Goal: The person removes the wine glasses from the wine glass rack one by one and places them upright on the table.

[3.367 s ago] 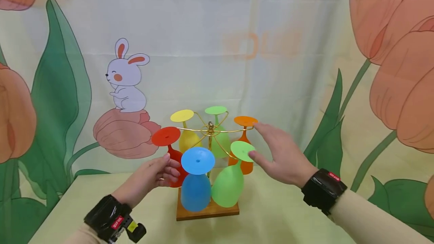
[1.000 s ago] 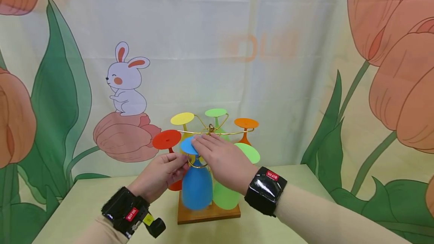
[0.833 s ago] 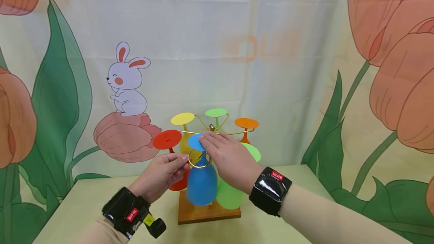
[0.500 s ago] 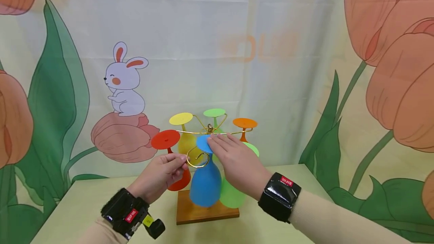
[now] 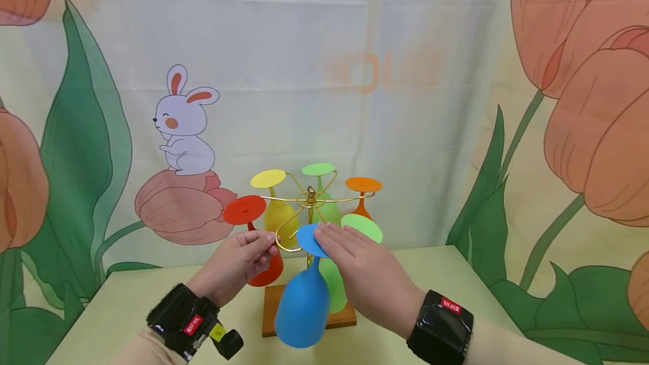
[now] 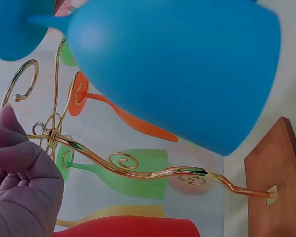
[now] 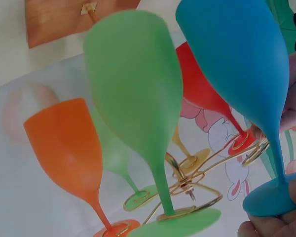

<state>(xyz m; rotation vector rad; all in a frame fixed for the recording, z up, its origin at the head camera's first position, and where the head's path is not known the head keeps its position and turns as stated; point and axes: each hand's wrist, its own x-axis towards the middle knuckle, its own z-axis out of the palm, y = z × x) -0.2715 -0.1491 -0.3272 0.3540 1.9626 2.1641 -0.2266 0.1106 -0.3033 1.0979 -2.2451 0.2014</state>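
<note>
A blue goblet (image 5: 302, 308) hangs lower and nearer the head camera than it does half a second earlier, its bowl now in front of the gold rack (image 5: 310, 216) instead of close in against it. The right hand (image 5: 375, 275) carries it by the foot, its grip clamped on the disc, with fingers laid along one face in the head view and the foot caught between thumb and fingers in the right wrist view. The goblet tilts, mouth down, apart from the rack's front curl (image 5: 289, 250). The left hand (image 5: 235, 261) pinches that curl's wire, thumb and fingertips together on it. Just behind the left hand hangs a red goblet (image 5: 245, 209); a yellow goblet (image 5: 280, 221), a far green goblet (image 5: 318, 169), an orange goblet (image 5: 364, 184) and a near green goblet (image 5: 361, 227), partly hidden by the right hand, hang upside down around the post. The rack's wooden base (image 5: 274, 311) rests on a pale tabletop (image 5: 436, 275) before a rabbit-and-tulip backdrop (image 5: 284, 72).
</note>
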